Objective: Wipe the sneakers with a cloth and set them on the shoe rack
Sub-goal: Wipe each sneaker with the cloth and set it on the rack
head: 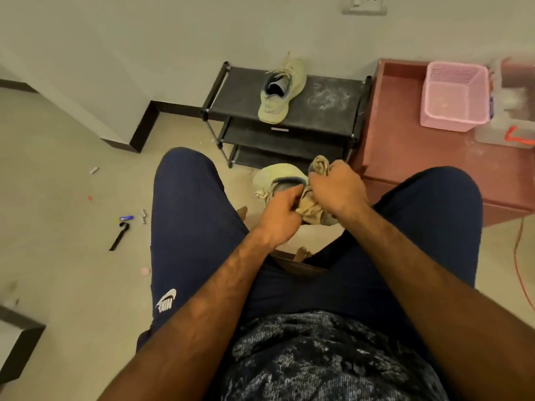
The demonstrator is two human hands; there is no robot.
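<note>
my left hand (282,211) clamps the sneaker (278,173) by its collar to steady it. just beside those fingers, my right hand (337,189) is fisted round the cloth (311,208) for wiping.

The shoe rack (315,111) has matt black fabric shelves on dark tube frames. Both sneakers (279,94) show pale knit uppers. The pink basket (454,96) is perforated plastic.

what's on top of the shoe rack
One pale sneaker lies on the shoe rack's top shelf, beside whitish smudges. The lower shelves are mostly covered by it, so their contents cannot be seen.
</note>
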